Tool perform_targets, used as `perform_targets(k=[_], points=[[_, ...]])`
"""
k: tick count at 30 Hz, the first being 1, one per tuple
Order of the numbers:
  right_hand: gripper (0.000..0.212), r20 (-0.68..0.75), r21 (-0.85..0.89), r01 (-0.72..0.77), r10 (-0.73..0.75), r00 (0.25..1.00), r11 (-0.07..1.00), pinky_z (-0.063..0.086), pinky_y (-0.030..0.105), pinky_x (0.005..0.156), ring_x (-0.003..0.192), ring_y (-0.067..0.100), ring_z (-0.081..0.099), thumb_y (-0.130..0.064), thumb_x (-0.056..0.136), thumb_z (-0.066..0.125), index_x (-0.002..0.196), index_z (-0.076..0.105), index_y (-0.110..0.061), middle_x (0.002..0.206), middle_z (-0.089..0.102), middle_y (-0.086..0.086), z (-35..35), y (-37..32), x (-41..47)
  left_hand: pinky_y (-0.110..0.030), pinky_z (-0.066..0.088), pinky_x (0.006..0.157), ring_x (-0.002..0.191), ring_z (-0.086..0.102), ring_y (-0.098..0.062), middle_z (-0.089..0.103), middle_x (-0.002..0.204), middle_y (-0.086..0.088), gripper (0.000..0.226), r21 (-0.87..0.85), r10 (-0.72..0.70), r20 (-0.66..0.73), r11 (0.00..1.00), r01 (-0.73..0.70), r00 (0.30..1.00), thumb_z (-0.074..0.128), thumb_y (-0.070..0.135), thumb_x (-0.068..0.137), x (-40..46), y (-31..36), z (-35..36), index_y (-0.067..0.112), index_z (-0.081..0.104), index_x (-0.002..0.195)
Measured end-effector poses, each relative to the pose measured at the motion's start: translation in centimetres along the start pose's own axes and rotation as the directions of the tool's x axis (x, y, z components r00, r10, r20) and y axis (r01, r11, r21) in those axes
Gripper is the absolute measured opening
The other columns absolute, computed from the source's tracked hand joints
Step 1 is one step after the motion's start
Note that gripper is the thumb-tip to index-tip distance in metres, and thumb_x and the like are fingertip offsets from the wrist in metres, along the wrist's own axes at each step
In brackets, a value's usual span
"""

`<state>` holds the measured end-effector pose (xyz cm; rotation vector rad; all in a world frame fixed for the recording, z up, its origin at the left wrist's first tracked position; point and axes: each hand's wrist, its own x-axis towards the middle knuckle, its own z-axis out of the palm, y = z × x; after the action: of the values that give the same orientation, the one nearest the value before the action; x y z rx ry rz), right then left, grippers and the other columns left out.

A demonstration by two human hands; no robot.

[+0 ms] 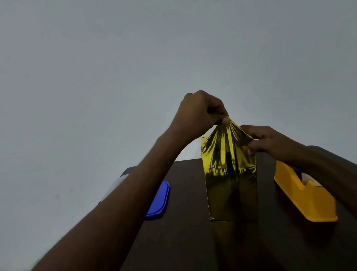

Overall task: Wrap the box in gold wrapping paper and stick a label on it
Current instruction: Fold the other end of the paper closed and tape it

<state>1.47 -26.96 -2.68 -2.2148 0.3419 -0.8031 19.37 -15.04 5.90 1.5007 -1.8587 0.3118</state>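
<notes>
A tall box (232, 197) stands upright on the dark table (181, 242), covered in shiny gold wrapping paper (225, 151). The paper is gathered into a crumpled peak above the box's top. My left hand (197, 114) pinches the tip of that peak between thumb and fingers. My right hand (265, 141) grips the paper at the upper right corner of the box. The box itself is hidden under the paper. No label is visible.
A yellow tape dispenser (304, 196) sits on the table to the right of the box, partly under my right forearm. A blue flat lid-like object (159, 199) lies to the left. A plain grey wall fills the background.
</notes>
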Motion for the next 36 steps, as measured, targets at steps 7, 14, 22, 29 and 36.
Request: perform_targets(k=[7, 14, 22, 29, 36], points=[[0.032, 0.023, 0.088, 0.026, -0.028, 0.999, 0.996, 0.049, 0.016, 0.065, 0.073, 0.007, 0.057, -0.015, 0.073, 0.051, 0.102, 0.061, -0.007, 0.073, 0.058, -0.007, 0.4, 0.5, 0.3, -0.017, 0.051, 0.073, 0.075, 0.067, 0.0, 0.074, 0.077, 0.007, 0.015, -0.067, 0.033, 0.097, 0.997, -0.027, 0.995, 0.08, 0.022, 0.079, -0.3, 0.1, -0.5, 0.018, 0.078, 0.094], [0.036, -0.022, 0.133, -0.014, 0.017, 1.0, 0.991, 0.053, 0.031, 0.085, 0.1, 0.013, 0.066, -0.034, 0.083, 0.054, 0.11, 0.062, -0.012, 0.098, 0.068, 0.0, 0.7, 0.4, -0.1, -0.012, 0.051, 0.067, 0.07, 0.069, -0.005, 0.073, 0.071, 0.006, 0.007, -0.084, -0.025, 0.031, 0.996, 0.028, 0.999, 0.08, 0.021, 0.078, 0.5, -0.1, 0.0, 0.015, 0.079, 0.082], [0.041, -0.09, 0.129, -0.041, 0.053, 0.994, 0.991, 0.046, 0.049, 0.101, 0.108, 0.022, 0.063, -0.046, 0.094, 0.052, 0.107, 0.062, -0.008, 0.107, 0.067, 0.008, 1.4, -0.4, -0.7, -0.009, 0.047, 0.063, 0.071, 0.068, -0.007, 0.071, 0.069, 0.007, 0.007, -0.072, -0.044, 0.031, 0.996, 0.046, 0.999, 0.08, 0.022, 0.078, 1.1, -0.8, 0.7, 0.016, 0.078, 0.083], [0.031, -0.068, 0.22, -0.046, 0.062, 0.996, 0.975, 0.048, 0.036, 0.087, 0.1, 0.014, 0.065, -0.033, 0.09, 0.057, 0.115, 0.064, -0.017, 0.101, 0.068, -0.001, 1.3, -0.6, -0.2, -0.01, 0.042, 0.059, 0.063, 0.059, 0.002, 0.067, 0.064, 0.013, 0.003, -0.042, -0.09, 0.045, 0.995, 0.092, 0.995, 0.079, 0.022, 0.079, 1.3, -1.8, 1.8, 0.019, 0.077, 0.08], [0.036, -0.081, 0.236, -0.074, 0.095, 0.992, 0.969, 0.048, 0.04, 0.089, 0.104, 0.019, 0.064, -0.033, 0.086, 0.055, 0.117, 0.062, -0.017, 0.112, 0.068, 0.004, 1.0, -0.3, 0.2, -0.029, 0.052, 0.075, 0.076, 0.065, -0.01, 0.073, 0.078, 0.001, 0.007, -0.025, -0.148, 0.077, 0.988, 0.15, 0.986, 0.076, 0.021, 0.082, 1.3, -2.8, 3.3, 0.014, 0.077, 0.085]])
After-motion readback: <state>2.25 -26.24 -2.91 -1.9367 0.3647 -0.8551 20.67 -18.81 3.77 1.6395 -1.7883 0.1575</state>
